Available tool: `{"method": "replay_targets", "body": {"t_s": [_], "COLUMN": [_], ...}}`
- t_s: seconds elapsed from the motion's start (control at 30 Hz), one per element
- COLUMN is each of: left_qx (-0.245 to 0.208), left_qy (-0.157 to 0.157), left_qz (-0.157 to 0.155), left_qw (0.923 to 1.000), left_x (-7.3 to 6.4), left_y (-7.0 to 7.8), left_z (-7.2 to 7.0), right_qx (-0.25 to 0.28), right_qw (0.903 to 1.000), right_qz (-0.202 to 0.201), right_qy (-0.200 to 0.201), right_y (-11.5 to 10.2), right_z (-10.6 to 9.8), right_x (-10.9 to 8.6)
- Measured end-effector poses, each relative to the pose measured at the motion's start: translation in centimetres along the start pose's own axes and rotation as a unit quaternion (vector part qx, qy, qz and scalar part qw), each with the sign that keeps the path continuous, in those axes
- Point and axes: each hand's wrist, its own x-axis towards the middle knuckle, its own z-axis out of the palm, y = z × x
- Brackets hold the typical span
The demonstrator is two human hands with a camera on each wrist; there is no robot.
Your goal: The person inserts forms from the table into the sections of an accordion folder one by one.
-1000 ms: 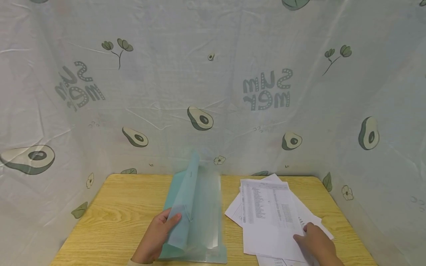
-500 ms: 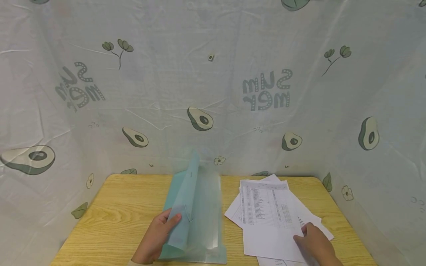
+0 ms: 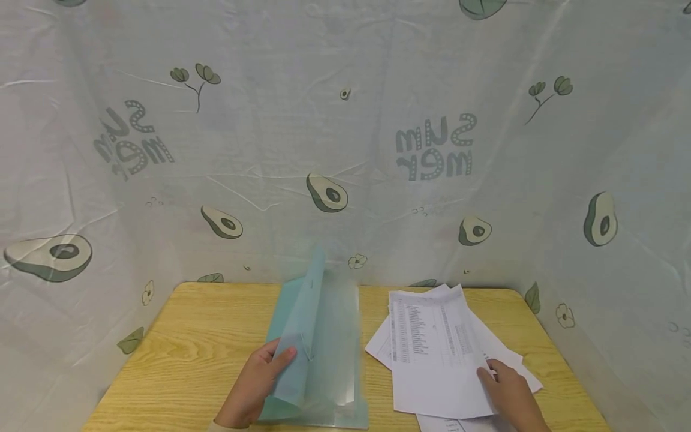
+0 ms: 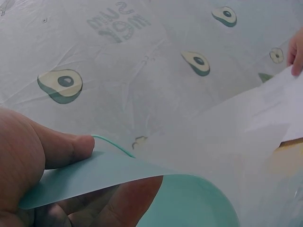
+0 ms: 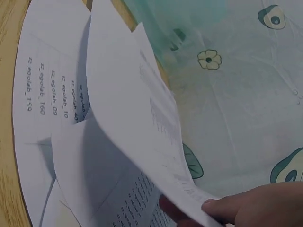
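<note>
My left hand [image 3: 259,379] pinches the raised cover of a teal translucent plastic folder [image 3: 335,360], thumb on one side and fingers behind. The cover [image 4: 109,170] curves up, and a thin elastic cord [image 4: 113,144] runs beside the thumb. At the right, my right hand [image 3: 510,387] pinches the edge of the top printed sheet [image 3: 432,384] between thumb and fingers. That sheet bends upward along its right side in the right wrist view, over other printed papers [image 5: 42,127] fanned out below it.
The wooden table [image 3: 205,336] carries the folder in the middle and the papers to its right. A pale curtain [image 3: 270,138] printed with avocados and lettering hangs behind the table and along both sides.
My right hand has lifted the right edge of the top sheet a little, so it now curves away from the pile. The left hand keeps its hold on the folder cover.
</note>
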Motion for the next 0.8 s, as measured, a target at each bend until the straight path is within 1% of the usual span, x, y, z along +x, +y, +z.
{"method": "replay_targets", "body": {"t_s": [0.13, 0.3, 0.47, 0.57, 0.7, 0.8], "left_qx": [-0.004, -0.002, 0.005, 0.009, 0.011, 0.011], "left_qy": [-0.004, -0.002, 0.003, 0.006, 0.008, 0.006], "left_qz": [0.002, 0.005, 0.002, 0.000, 0.003, 0.005], "left_qw": [1.0000, 1.0000, 1.0000, 0.9999, 0.9999, 0.9999], "left_x": [0.0, 0.0, 0.0, 0.0, 0.0, 0.0], "left_y": [-0.1, -0.1, -0.2, -0.2, -0.3, -0.2], "left_z": [0.1, 0.1, 0.1, 0.1, 0.2, 0.2], "right_qx": [0.035, 0.096, 0.158, 0.199, 0.244, 0.258], "right_qw": [0.9991, 0.9942, 0.9844, 0.9758, 0.9646, 0.9600], "right_qz": [-0.005, 0.023, 0.063, 0.082, 0.091, 0.094], "right_qy": [0.022, 0.042, 0.044, 0.040, 0.040, 0.055], "right_y": [0.0, -0.3, -0.9, -1.3, -1.6, -1.7], "right_z": [-0.3, -0.7, -1.2, -1.5, -1.5, -1.4], "right_x": [-0.2, -0.7, -1.3, -1.5, -1.7, -1.8]}}
